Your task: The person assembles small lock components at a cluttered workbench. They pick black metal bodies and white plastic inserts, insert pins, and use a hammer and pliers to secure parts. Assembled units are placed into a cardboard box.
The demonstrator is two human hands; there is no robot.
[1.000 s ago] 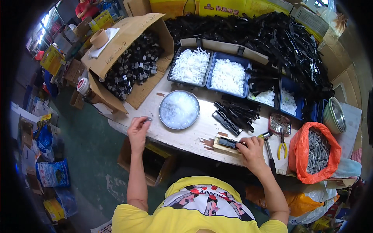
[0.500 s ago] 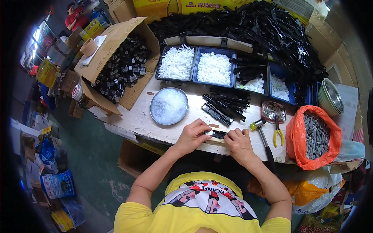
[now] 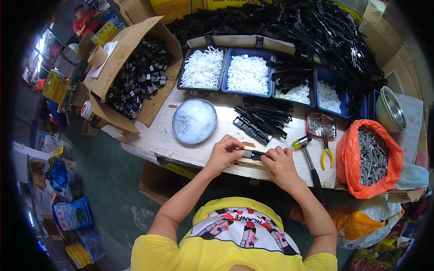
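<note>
At the near edge of the worktable, a narrow black plastic part [image 3: 257, 156] lies along a pale wooden strip [image 3: 248, 148]. A small grey piece [image 3: 247, 154] sits at the part's left end. My left hand [image 3: 222, 156] has thumb and fingers closed around that end, hiding some of it. The fingers of my right hand [image 3: 281, 168] are bent and pressed on the right end. Just beyond my hands rests a loose pile of similar black plastic parts [image 3: 262, 121]. A round metal dish [image 3: 194, 122] of whitish, translucent stuff stands to the left of the pile.
Trays of white plastic pieces [image 3: 247, 75] line the back, before a heap of black parts [image 3: 325, 31]. A carton of dark blocks [image 3: 140, 77] stands left. Rightward are a hammer [image 3: 309, 160], yellow-handled pliers [image 3: 327, 156] and an orange bag of grey pieces [image 3: 341, 158].
At the left end of the black part, a grey piece now shows where a white one showed before. My left fingers have shifted slightly; the whole view has moved a little.
</note>
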